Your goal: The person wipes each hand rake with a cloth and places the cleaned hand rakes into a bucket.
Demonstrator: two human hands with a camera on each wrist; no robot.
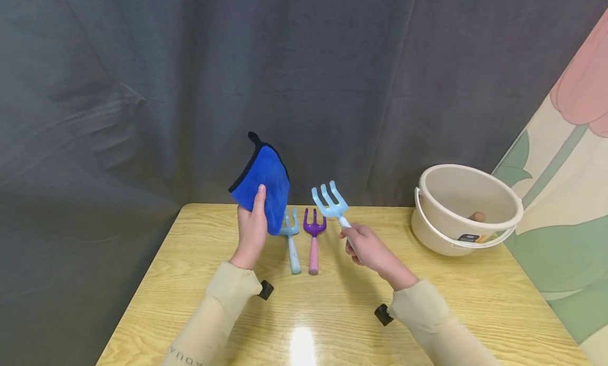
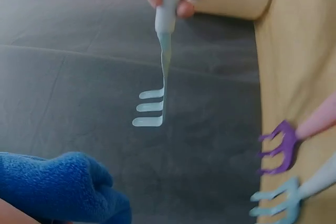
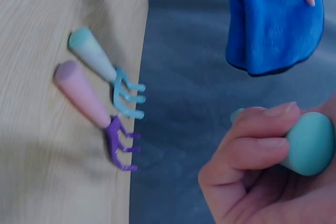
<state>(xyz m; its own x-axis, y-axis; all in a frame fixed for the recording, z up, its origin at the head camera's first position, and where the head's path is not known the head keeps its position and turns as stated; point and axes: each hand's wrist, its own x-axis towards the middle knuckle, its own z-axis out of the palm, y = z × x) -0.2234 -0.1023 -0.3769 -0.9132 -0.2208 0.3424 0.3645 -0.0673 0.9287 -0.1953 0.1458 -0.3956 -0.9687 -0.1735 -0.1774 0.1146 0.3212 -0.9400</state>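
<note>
My left hand (image 1: 252, 230) grips a folded blue cloth (image 1: 266, 181) with black edging and a black loop, held up above the table's far edge. In my right hand (image 1: 368, 248) is a light blue hand fork (image 1: 334, 202), gripped by its pale handle with the three tines pointing up and away. The right wrist view shows my fingers curled round its turquoise handle end (image 3: 311, 144). Between the hands, two more hand forks lie side by side on the table: a light blue one (image 1: 293, 252), its tines partly behind the cloth, and a purple one (image 1: 314, 250) with a pink handle.
A cream bucket (image 1: 439, 237) with a white handle stands at the table's right; something brown (image 1: 477, 217) shows inside. The wooden table (image 1: 342, 334) ends at a dark grey curtain (image 1: 304, 81). A floral curtain (image 1: 565, 208) hangs on the right.
</note>
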